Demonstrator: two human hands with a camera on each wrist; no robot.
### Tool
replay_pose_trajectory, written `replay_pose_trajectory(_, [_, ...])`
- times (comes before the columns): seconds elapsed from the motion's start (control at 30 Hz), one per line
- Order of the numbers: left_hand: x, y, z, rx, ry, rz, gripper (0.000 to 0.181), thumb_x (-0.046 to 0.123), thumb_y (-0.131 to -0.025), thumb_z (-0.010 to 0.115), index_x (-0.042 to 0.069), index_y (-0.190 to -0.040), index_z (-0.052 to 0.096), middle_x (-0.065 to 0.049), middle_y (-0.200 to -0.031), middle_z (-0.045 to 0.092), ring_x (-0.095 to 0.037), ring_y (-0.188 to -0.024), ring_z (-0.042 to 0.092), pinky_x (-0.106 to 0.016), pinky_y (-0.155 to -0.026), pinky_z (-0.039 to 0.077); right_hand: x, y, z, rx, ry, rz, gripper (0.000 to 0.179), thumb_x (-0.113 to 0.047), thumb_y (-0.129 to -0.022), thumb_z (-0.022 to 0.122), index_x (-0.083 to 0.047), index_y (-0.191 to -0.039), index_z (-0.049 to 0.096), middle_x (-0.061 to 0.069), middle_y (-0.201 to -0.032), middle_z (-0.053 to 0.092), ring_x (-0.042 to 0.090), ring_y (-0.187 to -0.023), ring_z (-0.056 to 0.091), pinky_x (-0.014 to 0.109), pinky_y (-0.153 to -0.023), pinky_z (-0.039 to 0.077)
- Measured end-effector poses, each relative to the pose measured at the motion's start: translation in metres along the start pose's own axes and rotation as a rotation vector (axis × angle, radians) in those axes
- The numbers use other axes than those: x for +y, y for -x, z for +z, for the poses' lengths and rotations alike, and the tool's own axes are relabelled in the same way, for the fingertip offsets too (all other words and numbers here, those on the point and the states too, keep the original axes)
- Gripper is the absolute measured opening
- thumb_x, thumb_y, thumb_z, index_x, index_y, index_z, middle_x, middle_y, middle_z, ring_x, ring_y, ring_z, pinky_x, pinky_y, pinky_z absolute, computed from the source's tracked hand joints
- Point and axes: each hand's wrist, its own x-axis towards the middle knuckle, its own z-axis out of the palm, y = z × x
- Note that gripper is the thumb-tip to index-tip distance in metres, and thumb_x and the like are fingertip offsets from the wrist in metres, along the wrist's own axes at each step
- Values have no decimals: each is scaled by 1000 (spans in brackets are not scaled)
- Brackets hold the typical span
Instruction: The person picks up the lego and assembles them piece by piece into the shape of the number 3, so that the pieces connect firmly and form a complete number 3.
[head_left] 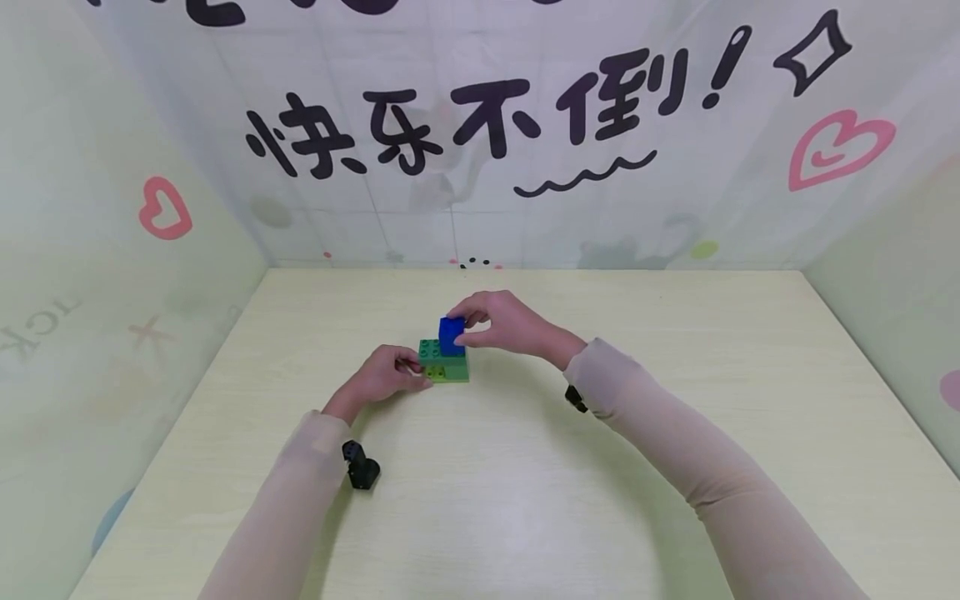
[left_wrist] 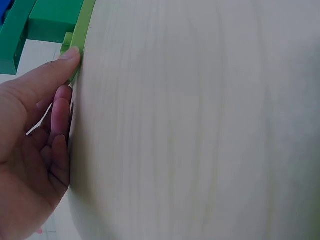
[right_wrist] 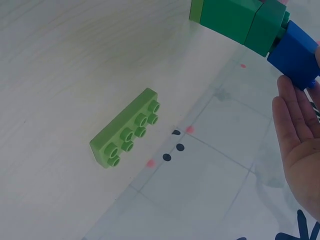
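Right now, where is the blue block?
In the head view, the blue block sits just left of centre, held by the right hand at the right end of the top green brick.

Beige sleeves (head_left: 690,454) (black wrist cameras (head_left: 363,473))

Pale wood-grain table (head_left: 487,517) across lower half of head view, soft glare btm ctr. Whitish back wall (head_left: 517,229) w/ big blk Chinese lettering (head_left: 496,125) up top, wavy line (head_left: 585,173) below, star (head_left: 787,62) upper R, pink heart (head_left: 828,156) under it. Pale-green L wall (head_left: 90,125) w/ smaller heart (head_left: 180,223); R wall (head_left: 892,283) similar, pink dot (head_left: 952,389) at R edge. Light even.
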Motion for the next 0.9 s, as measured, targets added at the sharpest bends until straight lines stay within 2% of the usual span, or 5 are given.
replay_pose_trajectory(0.4, [3, 1, -1, 0, -7, -13, 32, 14, -77, 74, -5, -99, 61, -9, -85, 58, -20, -75, 49, -29, -69, 42, 0, 0, 0, 0, -12, 15, 38, -19, -82, 70, -4, -117, 62, 7, -112, 60, 15, -92, 60, 36, -87, 45])
replay_pose_trajectory(0.7, [5, 2, 0, 4, -16, -5, 29, 12, -78, 73, -5, -98, 61, -9, -84, 58, -20, -75, 49, -30, -69, 42, -1, 1, 0, 6, 23, 15, 39, -20, -81, 71, -5, -116, 63, 5, -110, 61, 13, -91, 61, 24, -83, 46])
replay_pose_trajectory(0.9, [5, 2, 0, 6, -22, -9, 31, 13, -78, 74, -5, -99, 61, -9, -85, 58, -20, -75, 50, -29, -70, 42, 0, 0, 1, 3, 27, 13, 39, -18, -81, 71, -4, -116, 63, 7, -109, 61, 23, -94, 61, 32, -85, 46])
